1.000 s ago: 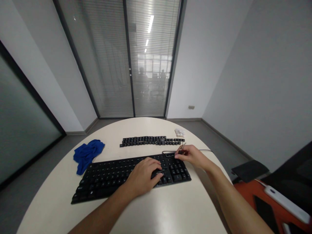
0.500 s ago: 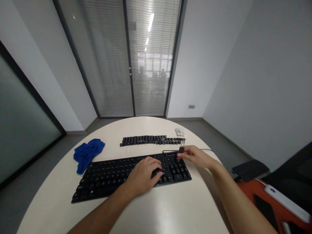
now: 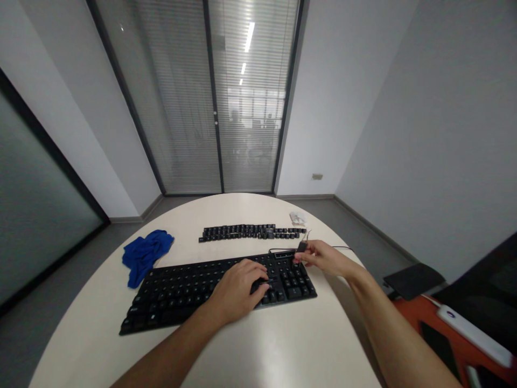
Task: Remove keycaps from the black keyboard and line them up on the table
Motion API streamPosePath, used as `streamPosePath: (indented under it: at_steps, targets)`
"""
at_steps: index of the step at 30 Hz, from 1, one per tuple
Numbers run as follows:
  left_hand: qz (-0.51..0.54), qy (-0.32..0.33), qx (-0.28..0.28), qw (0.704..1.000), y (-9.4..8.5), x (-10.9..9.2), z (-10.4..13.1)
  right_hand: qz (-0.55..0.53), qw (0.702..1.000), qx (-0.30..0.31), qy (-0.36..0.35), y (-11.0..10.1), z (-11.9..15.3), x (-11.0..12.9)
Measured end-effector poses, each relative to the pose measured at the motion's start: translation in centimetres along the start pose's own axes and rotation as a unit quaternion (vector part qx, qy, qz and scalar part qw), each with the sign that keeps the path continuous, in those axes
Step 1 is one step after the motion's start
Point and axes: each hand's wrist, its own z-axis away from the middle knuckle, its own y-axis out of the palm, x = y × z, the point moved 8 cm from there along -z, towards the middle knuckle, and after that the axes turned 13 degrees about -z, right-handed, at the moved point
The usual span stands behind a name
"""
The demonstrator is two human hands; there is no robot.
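A black keyboard [image 3: 177,291] lies across the round table, with keys gone from parts of its upper rows. My left hand [image 3: 238,288] rests on its right-centre part, fingers bent round a thin dark tool [image 3: 264,282], which is mostly hidden. At the keyboard's upper right corner my right hand [image 3: 315,255] pinches a small dark key puller [image 3: 301,247] whose thin wires point up. Behind the keyboard, loose black keycaps [image 3: 238,232] stand in rows.
On the left of the white table [image 3: 242,202] lies a crumpled blue cloth [image 3: 147,256]. A small clear plastic bag [image 3: 298,218] sits at the back right. A white power strip [image 3: 474,334] rests on an orange seat [image 3: 416,315] beside the table.
The key puller in my right hand has tilted slightly to the right. My left hand has hardly moved.
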Motion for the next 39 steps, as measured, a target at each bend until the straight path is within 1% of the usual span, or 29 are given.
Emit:
streamPosePath:
  at_steps: [3,6,9,12,15,17,19,22,25,27,32,36,39]
  targets:
    - [0.007,0.002,0.0,1.0,-0.2,-0.1,0.0,-0.017,1.0,-0.003,-0.007,-0.5,0.0,-0.5]
    - [0.013,0.001,-0.002,1.0,-0.3,-0.1,0.0,-0.027,0.999,-0.022,-0.03,-0.9,0.0,-0.6]
    - [0.027,-0.02,-0.002,0.999,-0.1,0.3,-0.1,-0.069,0.996,-0.039,-0.049,-0.4,-0.3,-0.3]
    - [0.054,-0.065,-0.004,0.996,0.3,1.3,-0.1,-0.115,0.988,-0.066,-0.077,1.1,-1.0,0.7]
    - [0.091,-0.113,-0.021,0.989,0.7,2.6,-0.1,-0.157,0.98,-0.075,-0.094,3.4,-1.6,1.8]
    - [0.122,-0.139,-0.041,0.982,0.9,3.3,-0.1,-0.166,0.978,-0.072,-0.106,4.9,-1.9,2.6]
    - [0.148,-0.154,-0.055,0.975,0.9,3.8,-0.1,-0.148,0.979,-0.075,-0.116,5.8,-1.9,3.3]
    - [0.171,-0.159,-0.058,0.971,1.0,4.1,-0.2,-0.116,0.982,-0.082,-0.124,6.6,-1.7,4.0]
    - [0.186,-0.157,-0.057,0.968,1.0,4.1,-0.3,-0.113,0.982,-0.075,-0.131,7.1,-1.8,4.1]
    - [0.195,-0.158,-0.06,0.966,1.1,4.2,-0.3,-0.128,0.981,-0.071,-0.13,7.3,-2.0,3.9]
    - [0.198,-0.156,-0.064,0.966,1.1,4.3,-0.4,-0.196,0.974,-0.058,-0.1,7.6,-2.5,3.0]
    - [0.199,-0.152,-0.064,0.966,1.1,4.3,-0.5,-0.212,0.973,-0.039,-0.086,8.0,-2.6,2.9]
    - [0.174,-0.148,-0.067,0.971,0.9,4.0,-0.4,-0.22,0.972,-0.036,-0.079,8.1,-2.6,2.9]
